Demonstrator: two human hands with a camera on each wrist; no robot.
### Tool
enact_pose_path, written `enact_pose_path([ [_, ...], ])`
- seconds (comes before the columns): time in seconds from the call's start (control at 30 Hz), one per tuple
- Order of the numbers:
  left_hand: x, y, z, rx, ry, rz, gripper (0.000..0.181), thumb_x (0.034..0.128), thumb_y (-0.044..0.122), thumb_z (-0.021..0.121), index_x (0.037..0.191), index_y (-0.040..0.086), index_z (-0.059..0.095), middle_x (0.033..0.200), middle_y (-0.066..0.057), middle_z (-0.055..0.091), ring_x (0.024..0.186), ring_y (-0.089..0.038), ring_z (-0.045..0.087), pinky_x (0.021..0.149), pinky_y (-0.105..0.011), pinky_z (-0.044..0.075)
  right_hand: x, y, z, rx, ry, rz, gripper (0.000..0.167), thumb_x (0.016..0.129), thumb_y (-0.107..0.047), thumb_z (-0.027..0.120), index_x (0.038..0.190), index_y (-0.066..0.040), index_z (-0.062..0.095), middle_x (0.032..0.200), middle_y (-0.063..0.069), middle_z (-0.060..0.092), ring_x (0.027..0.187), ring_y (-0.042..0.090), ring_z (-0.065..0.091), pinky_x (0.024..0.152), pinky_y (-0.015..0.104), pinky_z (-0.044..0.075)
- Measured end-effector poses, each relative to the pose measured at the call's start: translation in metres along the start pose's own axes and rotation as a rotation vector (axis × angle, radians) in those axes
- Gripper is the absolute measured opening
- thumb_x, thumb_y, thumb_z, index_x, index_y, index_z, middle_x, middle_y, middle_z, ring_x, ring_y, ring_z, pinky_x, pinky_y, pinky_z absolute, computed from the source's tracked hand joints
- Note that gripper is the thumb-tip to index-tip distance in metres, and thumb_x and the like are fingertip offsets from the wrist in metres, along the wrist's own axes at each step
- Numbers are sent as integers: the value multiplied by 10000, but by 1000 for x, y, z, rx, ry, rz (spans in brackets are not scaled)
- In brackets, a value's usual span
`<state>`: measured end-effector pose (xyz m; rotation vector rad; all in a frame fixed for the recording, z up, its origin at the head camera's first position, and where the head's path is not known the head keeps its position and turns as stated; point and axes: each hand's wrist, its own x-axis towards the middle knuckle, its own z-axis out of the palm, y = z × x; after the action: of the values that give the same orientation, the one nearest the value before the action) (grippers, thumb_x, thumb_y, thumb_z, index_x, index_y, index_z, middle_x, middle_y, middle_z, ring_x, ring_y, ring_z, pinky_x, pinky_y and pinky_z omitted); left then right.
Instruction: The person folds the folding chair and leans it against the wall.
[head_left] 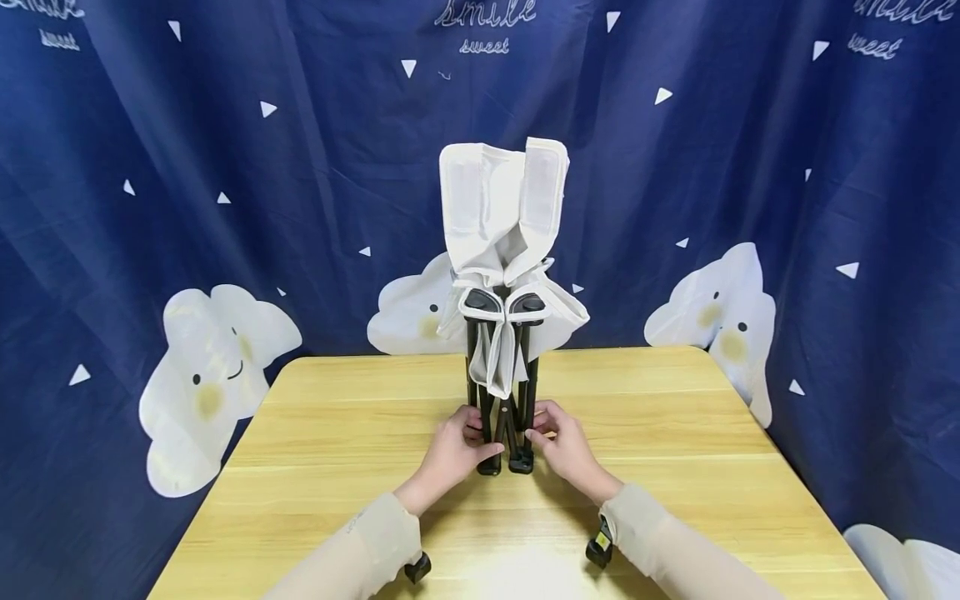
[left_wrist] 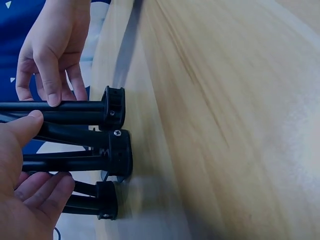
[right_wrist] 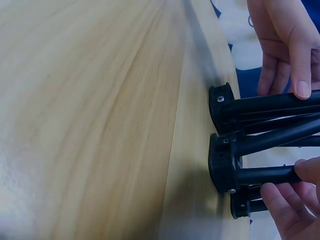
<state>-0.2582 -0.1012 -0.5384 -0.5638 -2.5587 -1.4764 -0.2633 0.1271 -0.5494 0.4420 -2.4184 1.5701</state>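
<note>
A folded frame stands upright on the table, with white fabric point(head_left: 491, 187) draped over its top and black tubular legs point(head_left: 528, 375) bunched together below; it looks like a folding chair. Low on its left side, my left hand point(head_left: 453, 450) holds the legs, thumb in front and fingers behind. Opposite it, my right hand point(head_left: 566, 446) grips the right-hand legs near the bottom. In the left wrist view, black plastic feet point(left_wrist: 120, 152) with screws join the leg ends. The right wrist view shows the thumb and fingers of my right hand point(right_wrist: 300, 200) round one leg.
The light wood table point(head_left: 337, 433) has rounded far corners. Behind it hangs a dark blue curtain point(head_left: 330, 167) with white clouds and triangles. Black wrist devices point(head_left: 600, 546) sit under both forearms.
</note>
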Motion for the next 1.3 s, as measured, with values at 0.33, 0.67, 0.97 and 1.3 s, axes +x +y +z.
enact_pose_path([
  [0.33,14,-3,-1,29,-16,-25,494,841,166,951,1162,-38,635,1046,-184,743,905,-282,775,800,-258,648,11,4,2,-64,14,22,361,902,80,790,1236,12,671,927,142,755,812,245,745,755,250,614],
  [0.67,23,-7,0,40,-9,-25,485,864,154,930,1180,-52,625,1041,-202,739,879,-248,766,794,-294,657,20,12,6,-82,41,-21,328,926,83,767,1235,25,675,906,151,752,818,271,760,803,413,666],
  [0.97,33,-9,3,35,-27,-54,462,914,150,892,1231,-54,625,1082,-198,749,930,-263,777,832,-313,660,28,17,8,-110,61,-17,300,951,72,744,1234,6,669,890,131,742,802,234,744,775,312,654],
  [1.3,43,-8,4,49,-16,-43,445,932,153,874,1234,-54,621,1090,-198,744,943,-285,772,838,-368,664,38,21,6,-147,80,-43,353,935,73,749,1271,12,661,909,107,759,837,265,767,822,412,674],
])
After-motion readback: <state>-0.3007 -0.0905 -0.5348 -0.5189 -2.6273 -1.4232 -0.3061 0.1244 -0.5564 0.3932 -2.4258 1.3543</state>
